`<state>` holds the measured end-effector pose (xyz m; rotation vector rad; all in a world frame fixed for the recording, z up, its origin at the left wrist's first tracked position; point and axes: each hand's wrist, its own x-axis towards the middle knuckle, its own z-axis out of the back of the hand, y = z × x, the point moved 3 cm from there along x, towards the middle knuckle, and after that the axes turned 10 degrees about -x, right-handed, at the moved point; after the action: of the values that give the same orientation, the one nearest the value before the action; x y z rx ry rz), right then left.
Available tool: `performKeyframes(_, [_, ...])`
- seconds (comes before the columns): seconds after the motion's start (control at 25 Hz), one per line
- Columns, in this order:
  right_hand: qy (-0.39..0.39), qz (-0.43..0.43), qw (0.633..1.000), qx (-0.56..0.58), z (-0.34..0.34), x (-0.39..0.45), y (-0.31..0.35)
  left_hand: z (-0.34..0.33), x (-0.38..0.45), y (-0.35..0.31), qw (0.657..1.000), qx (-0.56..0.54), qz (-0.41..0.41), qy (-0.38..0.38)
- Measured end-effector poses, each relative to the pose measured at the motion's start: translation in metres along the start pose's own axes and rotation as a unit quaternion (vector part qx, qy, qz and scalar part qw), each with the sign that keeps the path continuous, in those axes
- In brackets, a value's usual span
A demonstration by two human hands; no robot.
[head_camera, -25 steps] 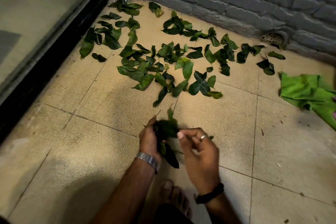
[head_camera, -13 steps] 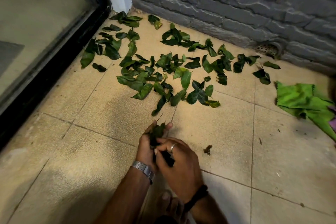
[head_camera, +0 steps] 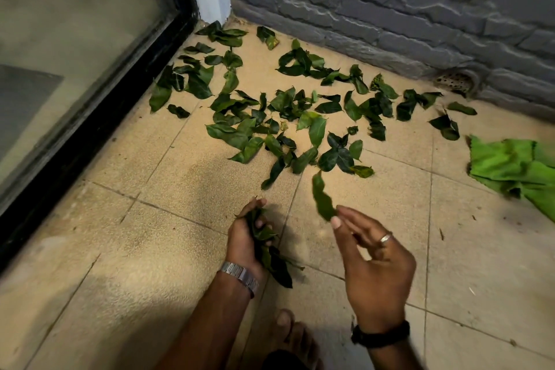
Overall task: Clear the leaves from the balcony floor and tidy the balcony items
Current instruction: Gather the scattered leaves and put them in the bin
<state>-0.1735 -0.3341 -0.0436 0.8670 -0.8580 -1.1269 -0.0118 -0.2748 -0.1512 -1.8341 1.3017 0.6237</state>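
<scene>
Now gathering: left hand [head_camera: 246, 242] grips a bunch [head_camera: 267, 249], right hand [head_camera: 372, 261] pinches one leaf [head_camera: 322, 200]. Next, probably add it, then reach far for the scattered leaves [head_camera: 270, 117].

Dark green leaves [head_camera: 288, 117] are lying scattered flat over the floor tiles near the grey brick wall [head_camera: 405, 9]. A crumpled bunch [head_camera: 265, 245] is sitting farther from it, and one long leaf [head_camera: 322, 198] is hanging tilted between.

the green cloth [head_camera: 516, 165] runs off the right edge; the pinched leaf [head_camera: 322, 198] is motion-blurred.
</scene>
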Motion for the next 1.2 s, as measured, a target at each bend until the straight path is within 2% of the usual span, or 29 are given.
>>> performKeyframes(0.08, [-0.033,0.057,0.996,-0.067,-0.005,0.013,0.004,-0.006,-0.007,0.000,1.000,0.006,-0.002,0.027])
performKeyframes(0.12, [-0.008,0.096,0.989,-0.115,-0.015,0.013,0.004,-0.008,-0.009,0.002,0.999,0.010,0.001,0.041])
performKeyframes(0.24, [0.196,0.155,0.937,-0.245,-0.061,-0.017,-0.001,-0.012,-0.012,0.004,0.998,0.003,0.019,0.067])
performKeyframes(0.32, [0.305,0.132,0.913,-0.237,-0.073,-0.033,-0.006,-0.006,-0.009,0.004,0.998,-0.010,0.017,0.055])
performKeyframes(0.44, [0.417,0.111,0.882,-0.187,-0.063,-0.021,-0.007,0.018,0.001,0.000,1.000,-0.010,-0.004,-0.018])
performKeyframes(0.48, [0.419,0.112,0.883,-0.179,-0.056,-0.009,-0.008,0.025,0.004,-0.001,0.999,-0.011,-0.010,-0.035])
performKeyframes(0.52, [0.389,0.111,0.897,-0.178,-0.049,0.009,-0.012,0.027,0.005,-0.003,0.999,-0.002,-0.014,-0.047])
performKeyframes(0.6, [0.252,0.103,0.939,-0.209,-0.038,0.061,-0.034,0.025,0.006,-0.011,0.997,0.019,-0.031,-0.060])
performKeyframes(0.64, [0.182,0.088,0.945,-0.257,-0.032,0.091,-0.050,0.024,0.007,-0.014,0.997,0.023,-0.034,-0.062])
performKeyframes(0.68, [0.132,0.076,0.931,-0.331,-0.026,0.121,-0.065,0.022,0.007,-0.016,0.997,0.024,-0.031,-0.066])
performKeyframes(0.72, [0.117,0.067,0.900,-0.414,-0.021,0.149,-0.083,0.021,0.007,-0.016,0.997,0.029,-0.027,-0.068])
performKeyframes(0.8, [0.156,0.047,0.840,-0.517,-0.015,0.184,-0.113,0.028,0.008,-0.015,0.995,0.032,-0.028,-0.088])
performKeyframes(0.88, [0.169,0.051,0.820,-0.545,-0.009,0.187,-0.128,0.031,0.006,-0.014,0.993,0.039,-0.044,-0.103])
performKeyframes(0.92, [0.140,0.057,0.833,-0.532,-0.006,0.180,-0.129,0.028,0.003,-0.015,0.993,0.042,-0.044,-0.102])
performKeyframes(1.04, [0.030,0.056,0.933,-0.355,-0.005,0.130,-0.096,0.017,0.000,-0.016,0.996,0.024,-0.037,-0.083])
performKeyframes(1.12, [0.036,0.071,0.972,-0.221,-0.024,0.079,-0.065,0.010,0.000,-0.008,0.998,0.003,-0.021,-0.058])
performKeyframes(1.2, [0.085,0.081,0.984,-0.131,-0.052,0.027,-0.043,0.002,-0.001,0.003,0.999,-0.009,0.011,-0.037])
